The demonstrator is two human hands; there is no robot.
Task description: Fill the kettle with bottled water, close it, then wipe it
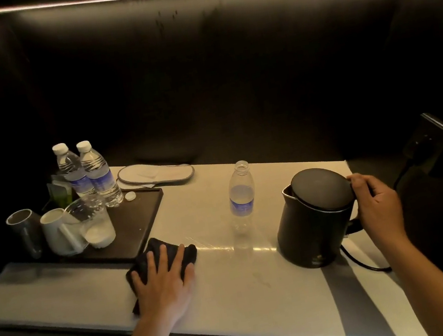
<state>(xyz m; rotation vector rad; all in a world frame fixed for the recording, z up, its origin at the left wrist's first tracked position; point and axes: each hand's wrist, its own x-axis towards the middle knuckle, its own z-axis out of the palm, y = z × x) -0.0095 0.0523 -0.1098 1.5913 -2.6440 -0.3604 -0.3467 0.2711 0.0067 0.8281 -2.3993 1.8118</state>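
A black kettle [311, 229] stands on the white counter [235, 296] at the right, its round lid [320, 188] tilted and slightly ajar over the rim. My right hand [376, 201] rests against the lid's back edge and the handle side. An uncapped, nearly empty water bottle [241, 199] stands upright left of the kettle. My left hand [164, 281] lies flat, fingers spread, on a dark cloth [164, 252] on the counter.
A dark tray [137, 227] at the left holds two capped full bottles [94, 176], a loose white cap [130, 196], a glass [94, 225] and mugs [56, 231]. White slippers [154, 174] lie behind. A power cord [366, 264] runs from the kettle toward a socket [428, 146].
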